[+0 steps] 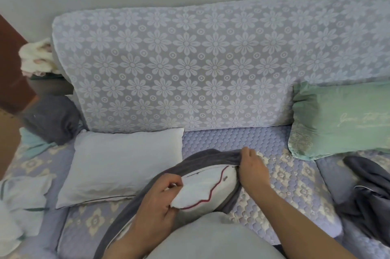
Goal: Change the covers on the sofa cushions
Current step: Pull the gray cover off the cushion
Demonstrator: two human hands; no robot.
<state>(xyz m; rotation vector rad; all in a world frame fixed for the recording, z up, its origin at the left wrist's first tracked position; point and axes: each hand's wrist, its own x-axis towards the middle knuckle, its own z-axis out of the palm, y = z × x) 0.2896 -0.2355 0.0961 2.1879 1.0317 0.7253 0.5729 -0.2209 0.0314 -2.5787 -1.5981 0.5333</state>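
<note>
1. Left hand (157,201): fingers curled, pinching the near-left corner of the white cushion insert (207,188), the one w/ dark red piping along its edge. The hand sits on top of the insert at the mouth of the cover.
2. Right hand (252,167): fingers curled over the far-right edge of the dark grey cover (213,156), gripping the fabric where it bunches round the insert's far corner.
3. Key relation: the insert lies between the two hands, long axis running from near-left to far-right. The grey cover wraps its far side & trails back along the left forearm toward the person. The open mouth faces the person, so insert and cover look set to part along that diagonal, judging by the grips.
4. Left hand is nearer the exposed corner of the insert; right hand is nearer the cover's bunched end. Whether the cover is going on or coming off can't be told from this one view.
5. Outward, left: a bare white cushion (120,166) lies flat on the sofa seat (285,176), just left of the hands, long axis left-right.
6. Outward, right: a green-covered cushion (337,119) leans at the backrest (190,64), well apart from the hands.
7. Near right: a loose dark grey cloth (367,195) in a heap, prob. another cover.
8. Far left: a rolled grey bundle (52,118) at the sofa's end.
</note>
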